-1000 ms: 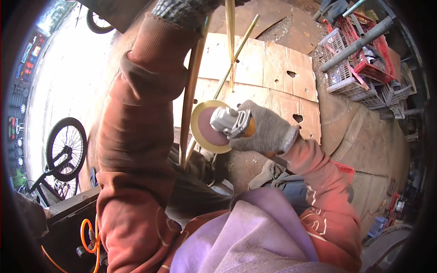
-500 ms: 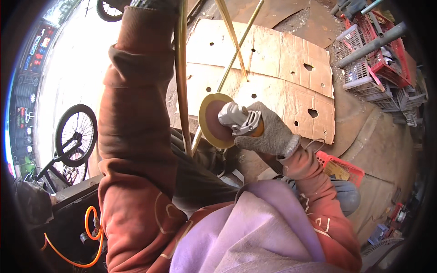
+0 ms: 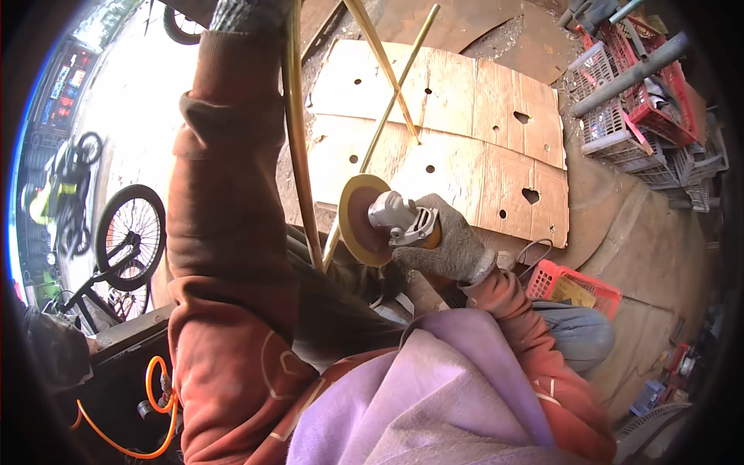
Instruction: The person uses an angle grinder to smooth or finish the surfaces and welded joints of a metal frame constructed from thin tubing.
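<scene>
My right hand (image 3: 449, 240), in a grey knit glove, is closed around an angle grinder (image 3: 399, 217). Its large round disc (image 3: 360, 221), brown with a yellow rim, faces left beside a long brass-coloured tube (image 3: 297, 139). Whether disc and tube touch, I cannot tell. My left arm stretches far forward in a red-brown sleeve. Of my left hand (image 3: 252, 12), only a gloved part shows at the top edge, next to that tube; its fingers are hidden. Two more brass-coloured tubes (image 3: 426, 31) cross each other over the cardboard.
Flattened cardboard (image 3: 480, 116) with holes lies on the floor ahead. Stacked plastic crates (image 3: 612, 132) and a grey pipe (image 3: 632, 74) stand at the right. A red basket (image 3: 573, 287) sits near my right knee. Bicycle wheels (image 3: 132, 236) and an orange hose (image 3: 167, 430) are at the left.
My right hand and the grinder have shifted slightly down and left. The left sleeve and the tube beside it have moved a little left. A motorbike with a rider has appeared on the road.
</scene>
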Demonstrator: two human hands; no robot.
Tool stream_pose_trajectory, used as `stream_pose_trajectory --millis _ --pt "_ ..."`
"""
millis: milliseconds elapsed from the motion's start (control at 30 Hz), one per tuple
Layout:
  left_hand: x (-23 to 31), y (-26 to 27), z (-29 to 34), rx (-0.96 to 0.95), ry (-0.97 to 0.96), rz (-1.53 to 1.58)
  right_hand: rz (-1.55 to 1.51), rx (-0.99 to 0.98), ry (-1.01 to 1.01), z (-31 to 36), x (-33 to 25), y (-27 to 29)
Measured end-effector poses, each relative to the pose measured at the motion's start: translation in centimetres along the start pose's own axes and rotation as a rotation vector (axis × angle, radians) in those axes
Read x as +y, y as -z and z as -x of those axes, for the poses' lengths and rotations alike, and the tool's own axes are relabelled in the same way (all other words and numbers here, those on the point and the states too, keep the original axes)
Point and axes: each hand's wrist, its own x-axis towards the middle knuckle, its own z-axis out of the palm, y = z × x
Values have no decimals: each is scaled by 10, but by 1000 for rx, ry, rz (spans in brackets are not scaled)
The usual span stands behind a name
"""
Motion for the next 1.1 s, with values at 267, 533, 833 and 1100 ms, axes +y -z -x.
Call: stream_pose_trajectory --millis 267,533,833,1100 --pt "-1 -4 1 -47 -7 -34 -56 163 -87 -73 21 56" --pt "11 -15 11 -97 -43 -132 773 -196 14 -4 -18 8" --pt "6 -44 17 -153 -27 -192 392 -169 -154 -71 -56 77" --pt "16 -54 20 -165 21 -150 422 -300 -101 -67 -51 77"
